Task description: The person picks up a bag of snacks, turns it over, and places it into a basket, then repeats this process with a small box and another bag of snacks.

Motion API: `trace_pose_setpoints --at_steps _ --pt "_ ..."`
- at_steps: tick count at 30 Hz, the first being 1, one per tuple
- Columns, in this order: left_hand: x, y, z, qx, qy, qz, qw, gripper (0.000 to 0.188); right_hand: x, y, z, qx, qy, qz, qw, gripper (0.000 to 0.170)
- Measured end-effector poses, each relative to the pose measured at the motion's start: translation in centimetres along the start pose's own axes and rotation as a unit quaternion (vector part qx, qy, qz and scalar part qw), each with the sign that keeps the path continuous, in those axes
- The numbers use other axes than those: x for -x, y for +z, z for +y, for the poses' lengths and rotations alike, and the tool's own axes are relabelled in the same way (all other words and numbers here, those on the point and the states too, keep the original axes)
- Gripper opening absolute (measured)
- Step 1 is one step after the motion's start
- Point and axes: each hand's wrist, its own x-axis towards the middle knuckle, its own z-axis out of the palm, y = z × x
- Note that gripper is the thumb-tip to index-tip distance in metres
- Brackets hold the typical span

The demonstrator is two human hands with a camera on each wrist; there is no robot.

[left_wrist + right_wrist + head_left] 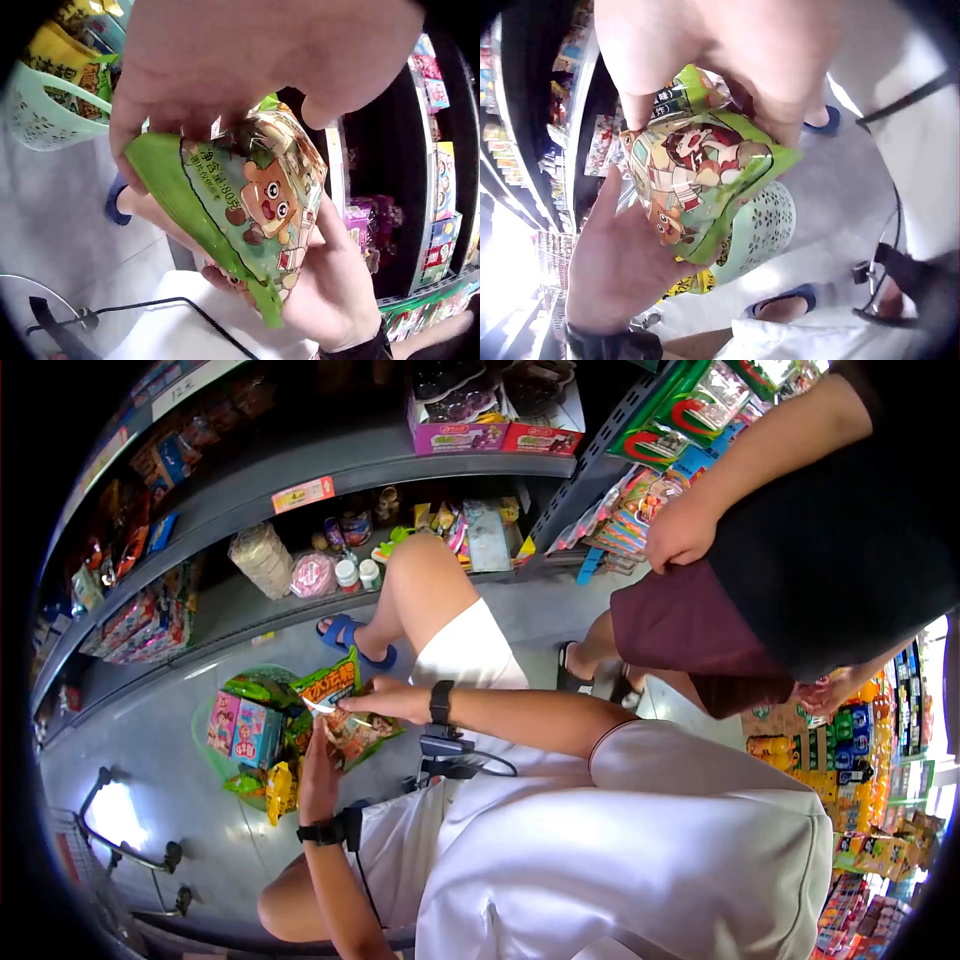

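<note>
A green snack bag (350, 735) printed with cartoon figures is held between both hands over a pale green basket (761, 225). My left hand (320, 775) grips one side of the bag, its fingers bent round the edge in the left wrist view. From the other side my right hand (395, 700) pinches it, thumb and fingers on the crinkled film in the right wrist view. Inside the basket lie a pink box (222, 722), a blue box (257, 735) and a yellow bag (283, 790), along with other green packets partly hidden by the held bag.
Dark metal shelves (430, 472) run along the far side, with jars (347, 572) and a stack of pale tubs (262, 560) on the lowest one. A person in a black shirt (840, 540) stands close by. A wheeled metal cart (130, 850) is at lower left.
</note>
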Motion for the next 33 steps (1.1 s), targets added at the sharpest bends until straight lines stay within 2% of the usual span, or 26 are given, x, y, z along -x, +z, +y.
trace_pose_setpoints --at_steps 1,2,3,4,5,6,9,11,15,22,24,27,30,33 --pt "-0.3 -0.3 -1.2 -0.01 0.032 0.012 0.999 0.057 -0.2 0.1 -0.2 -0.019 0.011 -0.006 1.0 0.065" --pt "-0.3 -1.1 -1.8 -0.196 0.106 0.002 0.975 0.053 0.3 0.0 -0.1 -0.031 0.041 0.002 0.999 0.059" --pt "-0.3 -1.7 -2.3 -0.371 0.181 0.021 0.91 0.05 -0.2 -0.2 0.6 -0.033 0.052 -0.003 0.998 0.058" --pt "-0.2 -0.1 -1.0 -0.238 0.024 0.042 0.97 0.049 -1.0 -0.4 1.9 -0.036 0.063 -0.008 0.997 0.057" --pt "0.0 1.6 0.3 -0.093 -0.136 0.061 0.984 0.047 -1.8 -0.5 3.2 -0.039 0.074 -0.013 0.996 0.057" --pt "1.1 4.2 2.3 -0.126 -0.158 0.111 0.973 0.046 -2.1 -0.5 4.0 -0.029 0.087 0.012 0.996 0.056" --pt "0.7 3.1 0.4 -0.095 -0.126 0.052 0.986 0.043 -3.7 -0.7 7.5 -0.064 0.11 0.035 0.991 0.055" --pt "0.2 2.7 -0.6 -0.099 -0.099 0.046 0.989 0.041 -4.6 -0.9 9.0 -0.08 0.121 0.049 0.988 0.056" --pt "-0.2 2.5 -0.7 -0.145 -0.055 0.029 0.987 0.038 -4.5 -0.8 8.8 -0.061 0.134 0.064 0.987 0.06" --pt "-0.9 2.4 -0.9 -0.141 -0.057 0.037 0.988 0.038 -4.4 -0.6 7.8 -0.009 0.136 0.094 0.986 0.067" --pt "-0.5 2.7 -0.3 -0.143 -0.066 0.043 0.987 0.037 -4.2 -0.2 7.6 0.02 0.124 0.13 0.983 0.073" --pt "-0.8 2.4 -0.8 -0.146 -0.056 0.042 0.987 0.037 -2.8 -0.6 5.2 -0.009 0.146 0.045 0.988 0.086" --pt "-1.2 2.2 -1.2 -0.137 -0.068 0.036 0.988 0.036 -2.2 -0.3 4.3 -0.015 0.155 0.07 0.985 0.094" --pt "-1.3 2.2 -1.4 -0.153 -0.065 0.05 0.985 0.036 -2.3 -0.7 4.3 -0.028 0.159 0.048 0.986 0.096"
